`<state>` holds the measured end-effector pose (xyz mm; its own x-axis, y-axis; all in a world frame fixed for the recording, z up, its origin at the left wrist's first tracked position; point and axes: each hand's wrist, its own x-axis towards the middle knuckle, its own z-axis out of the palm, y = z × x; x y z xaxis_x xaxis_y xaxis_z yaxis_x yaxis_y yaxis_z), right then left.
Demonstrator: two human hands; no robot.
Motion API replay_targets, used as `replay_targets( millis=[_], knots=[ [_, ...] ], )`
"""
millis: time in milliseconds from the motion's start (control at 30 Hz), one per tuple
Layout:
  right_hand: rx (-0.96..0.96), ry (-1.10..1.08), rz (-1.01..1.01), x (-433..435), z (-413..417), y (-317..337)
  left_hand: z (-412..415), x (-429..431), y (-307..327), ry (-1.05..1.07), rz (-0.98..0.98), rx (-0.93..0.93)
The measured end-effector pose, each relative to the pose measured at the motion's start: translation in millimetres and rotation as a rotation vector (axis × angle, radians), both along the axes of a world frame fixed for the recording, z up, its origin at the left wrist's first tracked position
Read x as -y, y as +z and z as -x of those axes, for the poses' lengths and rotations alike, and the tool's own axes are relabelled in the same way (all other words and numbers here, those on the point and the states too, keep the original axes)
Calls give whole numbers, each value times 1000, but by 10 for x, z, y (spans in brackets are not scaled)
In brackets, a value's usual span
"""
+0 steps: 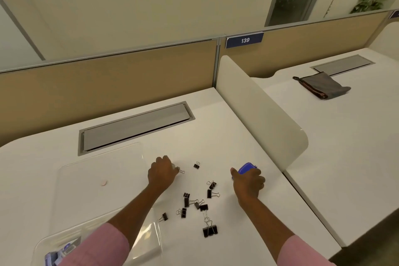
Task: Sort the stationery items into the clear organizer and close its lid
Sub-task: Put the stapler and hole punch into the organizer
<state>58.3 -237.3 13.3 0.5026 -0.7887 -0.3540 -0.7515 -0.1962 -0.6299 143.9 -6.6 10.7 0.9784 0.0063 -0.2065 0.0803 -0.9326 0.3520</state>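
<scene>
Left grip closed on a binder clip, right grip clutching blue item — possibly a stapler

the light is soft, even and warm, giving the walls and the white desk a yellowish cast. shadows are faint: a pale, blurred one lies under the left hand and another under the right hand, and the binder clips throw almost none. a small bright glint sits on the rounded corner of the desk divider. the clear organizer and its open lid show only as thin pale edges and weak reflections. the wide lens bends the straight partition lines, more so toward the edges. the far plant and the door look soft, and the pink sleeves at the bottom are slightly blurred.
</scene>
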Motion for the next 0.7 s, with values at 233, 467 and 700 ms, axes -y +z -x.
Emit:
replay_targets(
  millis=[233, 467, 700],
  knots=[
    [-83, 71, 68, 158, -161, -98, -93, -74, -110, 122, -42, -47],
    [-138, 61, 96, 216, -243, -228, -85, -136, -165, 83, -74, -123],
    [-188, 97, 63, 328, -277, -241, -87, -160, -168, 96, -12, -125]
  ],
)
